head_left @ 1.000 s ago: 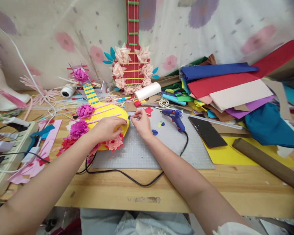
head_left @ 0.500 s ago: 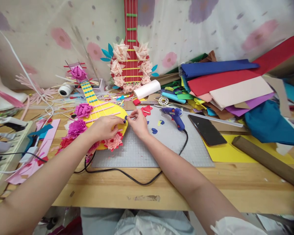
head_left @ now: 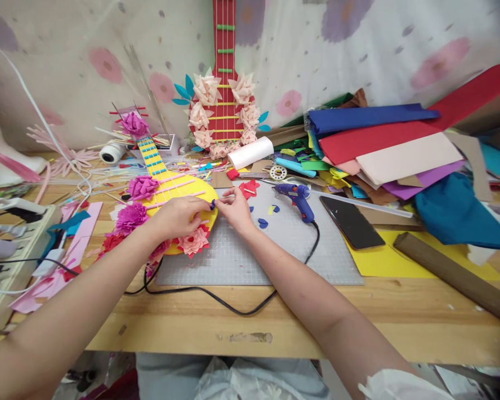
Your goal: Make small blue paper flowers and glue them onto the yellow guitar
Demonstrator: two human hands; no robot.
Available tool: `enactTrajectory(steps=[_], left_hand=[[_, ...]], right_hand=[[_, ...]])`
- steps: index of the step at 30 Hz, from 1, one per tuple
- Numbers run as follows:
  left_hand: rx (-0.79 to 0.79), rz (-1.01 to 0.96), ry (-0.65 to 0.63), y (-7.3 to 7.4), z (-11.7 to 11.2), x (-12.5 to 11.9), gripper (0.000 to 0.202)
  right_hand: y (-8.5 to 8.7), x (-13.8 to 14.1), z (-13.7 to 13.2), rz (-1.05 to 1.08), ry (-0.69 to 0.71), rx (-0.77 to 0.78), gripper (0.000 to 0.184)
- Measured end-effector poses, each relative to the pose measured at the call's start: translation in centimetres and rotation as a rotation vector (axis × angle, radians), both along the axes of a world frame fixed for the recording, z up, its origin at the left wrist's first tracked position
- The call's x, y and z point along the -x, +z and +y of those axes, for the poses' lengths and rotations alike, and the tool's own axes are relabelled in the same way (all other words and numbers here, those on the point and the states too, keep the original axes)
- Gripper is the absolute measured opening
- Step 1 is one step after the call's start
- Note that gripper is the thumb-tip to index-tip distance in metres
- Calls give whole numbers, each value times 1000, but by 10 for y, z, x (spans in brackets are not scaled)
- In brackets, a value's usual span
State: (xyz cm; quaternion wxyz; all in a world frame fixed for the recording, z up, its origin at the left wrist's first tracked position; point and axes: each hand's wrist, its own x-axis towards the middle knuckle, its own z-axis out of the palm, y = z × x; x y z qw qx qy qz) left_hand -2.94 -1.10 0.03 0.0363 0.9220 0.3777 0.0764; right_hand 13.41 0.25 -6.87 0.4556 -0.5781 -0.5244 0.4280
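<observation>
A yellow paper guitar (head_left: 179, 189) with magenta and pink paper flowers lies on the left of a grey cutting mat (head_left: 254, 250). My left hand (head_left: 179, 216) lies curled on the guitar's body and presses it down near its right edge. My right hand (head_left: 235, 208) pinches a small blue paper piece (head_left: 213, 204) against that edge, fingertips close to the left hand's. More small blue pieces (head_left: 263, 223) lie on the mat just right of my right hand.
A blue glue gun (head_left: 298, 197) with a black cord rests on the mat's far side, a dark phone (head_left: 352, 222) beside it. Coloured paper sheets (head_left: 391, 150) pile up at the right. A red paper guitar (head_left: 225, 94) leans on the wall. A power strip (head_left: 16, 244) sits left.
My right hand has brought the blue piece left from the mat to the guitar's edge. My left hand stayed on the guitar body. The view shifted slightly.
</observation>
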Motion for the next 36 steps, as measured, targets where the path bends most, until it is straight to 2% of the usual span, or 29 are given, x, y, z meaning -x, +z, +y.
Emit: enactTrajectory(steps=[4,14,21,30,33,36], left_hand=[[7,-3,-7,0,0,0,37],[8,3,15,-2,1,0,41],[-31,-39,-9,-4,3,1,40],[-46,-16,6,1,2,-1,39],[-88,-55,62,7,1,0,37],[-177,-152,170,18,0,-3,31]], right_hand=[[3,-1,-1,-12,5,-11,20],[10,-8,-4,-138,211,-158,32],[16,-10,-10,-93,125,-82,29],[20,-10,-1,169,56,232,28],[28,-17,-1,190,21,199,26],[37,-33,-3,195,-21,123,22]])
